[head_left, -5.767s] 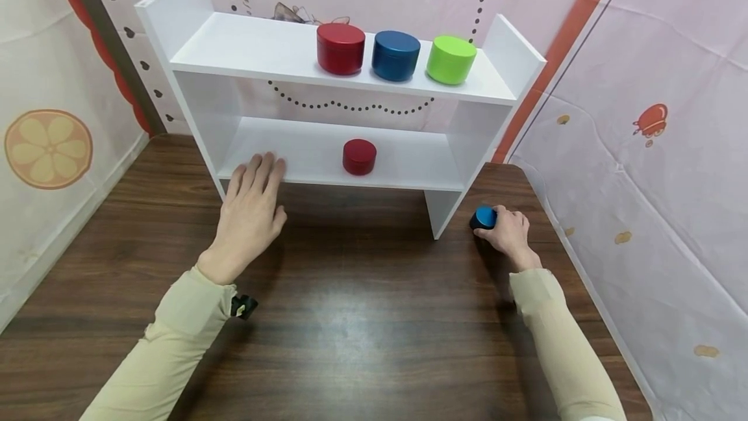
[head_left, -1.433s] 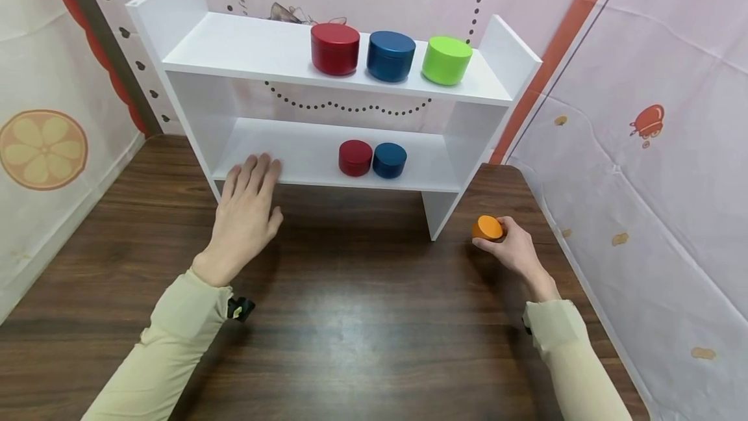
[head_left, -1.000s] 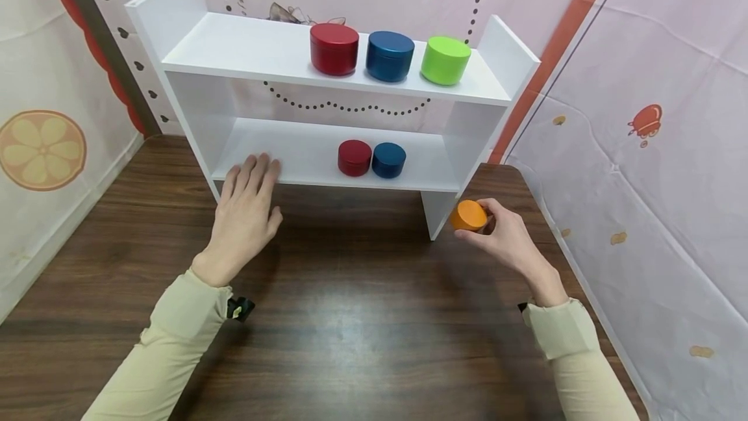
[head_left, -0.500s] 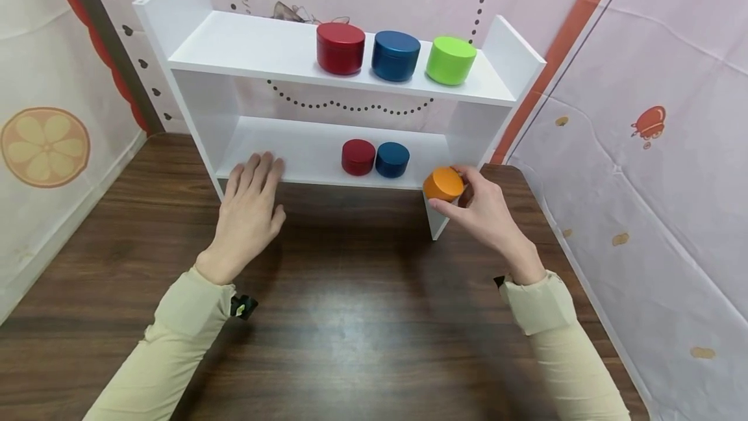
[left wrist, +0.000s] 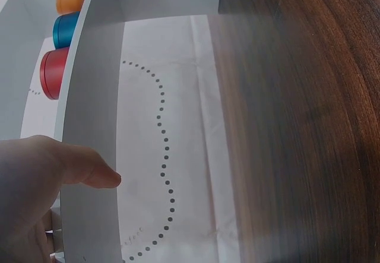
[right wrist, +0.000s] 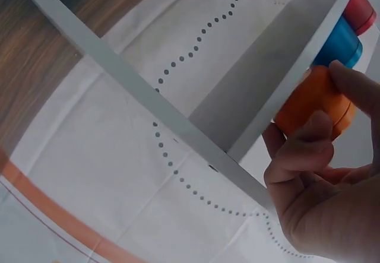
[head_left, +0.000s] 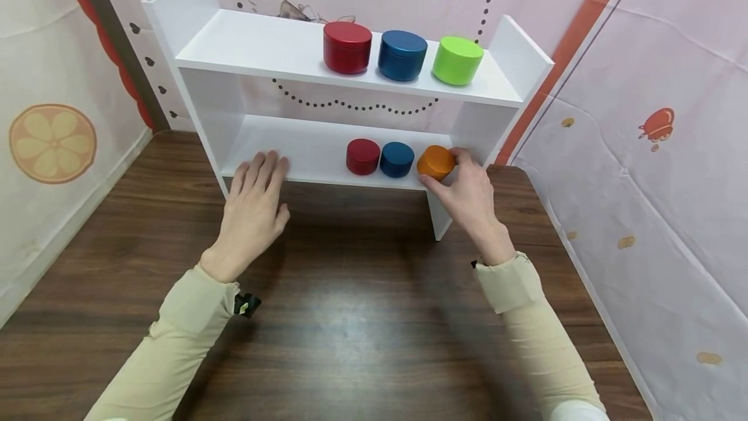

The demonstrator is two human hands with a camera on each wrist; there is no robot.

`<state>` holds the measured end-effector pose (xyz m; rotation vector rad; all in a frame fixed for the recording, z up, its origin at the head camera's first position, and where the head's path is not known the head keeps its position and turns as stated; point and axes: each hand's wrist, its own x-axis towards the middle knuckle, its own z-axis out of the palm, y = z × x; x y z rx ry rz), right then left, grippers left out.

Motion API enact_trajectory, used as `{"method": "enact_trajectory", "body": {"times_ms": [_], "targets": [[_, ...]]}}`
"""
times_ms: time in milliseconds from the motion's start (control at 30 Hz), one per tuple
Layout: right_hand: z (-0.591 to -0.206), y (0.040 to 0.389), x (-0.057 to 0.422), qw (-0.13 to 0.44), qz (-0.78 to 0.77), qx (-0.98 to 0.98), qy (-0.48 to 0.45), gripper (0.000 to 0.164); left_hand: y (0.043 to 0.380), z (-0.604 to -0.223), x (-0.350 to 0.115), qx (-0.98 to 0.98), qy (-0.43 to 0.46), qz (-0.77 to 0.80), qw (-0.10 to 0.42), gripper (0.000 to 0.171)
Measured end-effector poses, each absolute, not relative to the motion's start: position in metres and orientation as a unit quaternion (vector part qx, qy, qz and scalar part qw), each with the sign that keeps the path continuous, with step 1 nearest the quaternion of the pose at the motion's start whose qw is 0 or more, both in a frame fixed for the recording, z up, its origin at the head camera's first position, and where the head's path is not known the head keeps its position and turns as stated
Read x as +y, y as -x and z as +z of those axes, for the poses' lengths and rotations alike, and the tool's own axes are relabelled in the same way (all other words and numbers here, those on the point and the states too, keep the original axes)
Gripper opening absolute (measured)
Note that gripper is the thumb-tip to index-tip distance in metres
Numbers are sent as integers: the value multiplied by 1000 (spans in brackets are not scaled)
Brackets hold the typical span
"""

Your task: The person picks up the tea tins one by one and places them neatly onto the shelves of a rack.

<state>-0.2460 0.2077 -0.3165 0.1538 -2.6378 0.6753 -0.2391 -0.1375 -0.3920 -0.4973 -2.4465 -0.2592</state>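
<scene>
My right hand (head_left: 470,197) pinches a small orange round tin (head_left: 435,162) between thumb and fingers, at the right end of the lower shelf (head_left: 304,148). The tin is slightly tilted; whether its base touches the board I cannot tell. Just left of it stand a small blue tin (head_left: 397,160) and a small red tin (head_left: 363,156). In the right wrist view the fingers curl round the orange tin (right wrist: 314,104). My left hand (head_left: 248,216) rests with straight fingers on the lower shelf's left front edge; its thumb shows below the board in the left wrist view.
A white two-tier rack (head_left: 201,93) stands on the brown wooden table (head_left: 345,317). Its upper board bears a larger red tin (head_left: 347,49), a larger blue tin (head_left: 402,56) and a larger green tin (head_left: 458,61). Printed cloth hangs behind and at both sides.
The small blue tin, earlier in my right hand on the table, now stands on the lower shelf. The right hand has since brought the orange tin up and left from the table. The left hand stays put.
</scene>
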Motion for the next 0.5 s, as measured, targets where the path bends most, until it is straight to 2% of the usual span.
{"method": "enact_trajectory", "body": {"times_ms": [500], "targets": [[-322,250,208,193,230,-953,-40,70,238,-394,-136,-927,187,-97,309,70]]}}
